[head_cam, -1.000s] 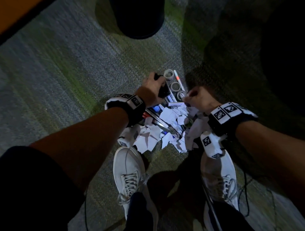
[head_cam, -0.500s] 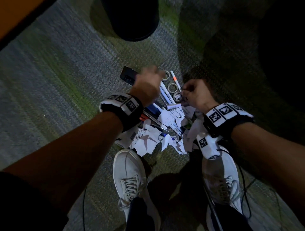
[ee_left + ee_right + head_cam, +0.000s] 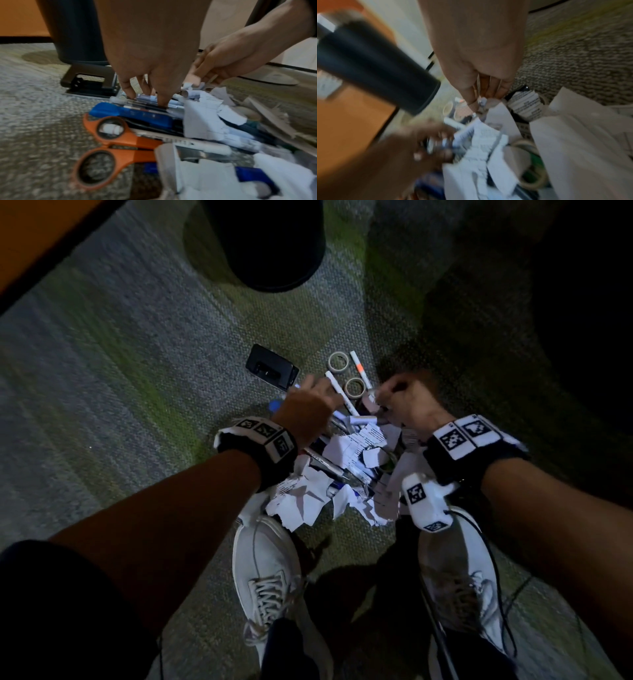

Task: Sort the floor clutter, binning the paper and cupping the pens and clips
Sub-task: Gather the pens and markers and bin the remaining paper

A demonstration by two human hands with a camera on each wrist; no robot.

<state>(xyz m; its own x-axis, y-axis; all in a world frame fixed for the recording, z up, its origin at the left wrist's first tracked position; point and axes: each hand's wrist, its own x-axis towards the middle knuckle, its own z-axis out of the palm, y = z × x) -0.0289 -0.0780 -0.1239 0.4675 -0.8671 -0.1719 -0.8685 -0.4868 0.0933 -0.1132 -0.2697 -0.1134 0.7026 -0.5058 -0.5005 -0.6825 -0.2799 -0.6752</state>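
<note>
Torn white paper (image 3: 342, 474) lies heaped on pens in front of my shoes. My left hand (image 3: 310, 402) reaches down into the pens (image 3: 145, 106); thumb and fingers close on a clear one at the pile's far edge. The right hand (image 3: 402, 398) hovers curled just to the right and pinches a small pale scrap (image 3: 193, 78); blur hides what the scrap is. A white pen (image 3: 337, 390) and an orange-banded pen (image 3: 359, 369) lie beyond the hands. The black bin (image 3: 270, 244) stands farther back. No cup is visible.
A black hole punch (image 3: 272, 367) sits on the carpet left of the pens. Two tape rolls (image 3: 338, 361) lie near it. Orange scissors (image 3: 111, 135) and a blue tool (image 3: 130, 115) lie at the pile's left side. White shoes (image 3: 265, 570) stand close behind.
My left hand carried the black hole punch out of the pile, set it on the carpet to the left, let go, and came back onto the pens. The right hand stayed curled.
</note>
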